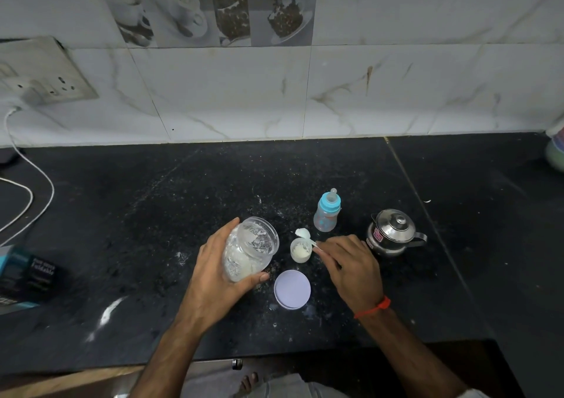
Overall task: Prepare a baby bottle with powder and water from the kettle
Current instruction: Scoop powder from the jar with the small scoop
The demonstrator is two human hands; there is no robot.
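The jar (250, 249) was gripped by the left hand (219, 271), thumb along its near side and fingers round the far side. It was tilted, its open mouth turned away and to the right, toward the cup (300, 249). Some white powder lay in the jar's lower part.

The cup was taken as the landmark. It stood just right of the jar, with a little powder in it. The scoop (305, 235) was pinched by its handle in the right hand (348, 265); its bowl lay over the cup's far rim. The lid (292, 289) lay flat just nearer than the cup, between the two wrists.

The bottle (327, 213) stood upright beyond the cup and slightly right, its long axis vertical, the blue collar and teat fitted on top. It was touched by neither hand. The right hand was judged the nearer to it, the left being occupied with the jar. The kettle (393, 233) stood right of the cup, beyond the right hand, its lid on.

Before powder could go in, the bottle's top would probably have to be unscrewed.
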